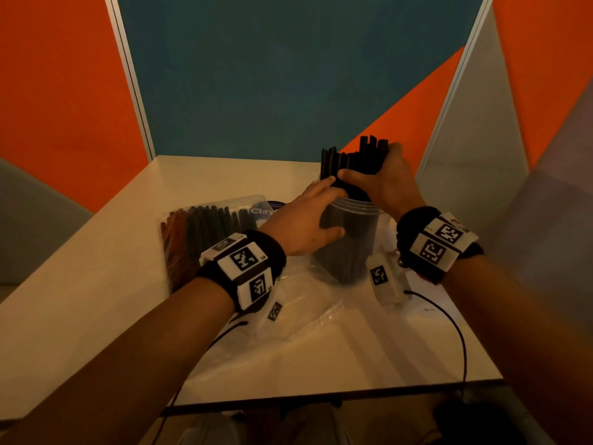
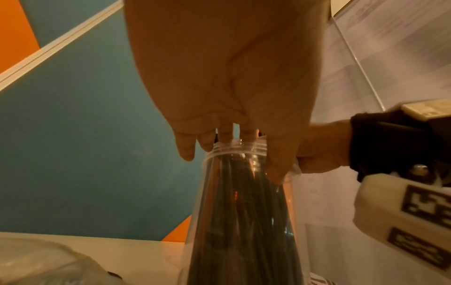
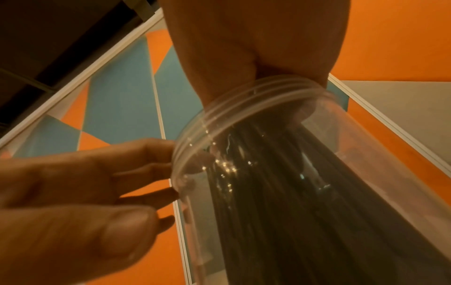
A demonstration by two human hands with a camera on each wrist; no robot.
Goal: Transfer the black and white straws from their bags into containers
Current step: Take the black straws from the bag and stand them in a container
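Note:
A clear container (image 1: 369, 220) stands on the white table (image 1: 96, 284), right of centre. A bundle of black straws (image 1: 356, 159) stands in it, with the tops well above the rim. My right hand (image 1: 385, 181) grips the bundle just above the rim. My left hand (image 1: 305, 220) holds the container's upper part: the thumb lies on the near wall and the fingers reach past the rim to the straws. The left wrist view shows the container (image 2: 212, 212), the straws (image 2: 244, 231), my left hand (image 2: 219, 77) and my right hand (image 2: 322, 146). The right wrist view shows the container (image 3: 366, 154), the straws (image 3: 280, 212), my right hand (image 3: 256, 48) and my left hand (image 3: 73, 183).
A clear bag of dark and brownish straws (image 1: 205, 232) lies left of the container. A crumpled, empty clear bag (image 1: 311, 303) lies in front of it. A black cable (image 1: 459, 332) loops near the table's front right edge. Orange and blue partition walls close the back and sides.

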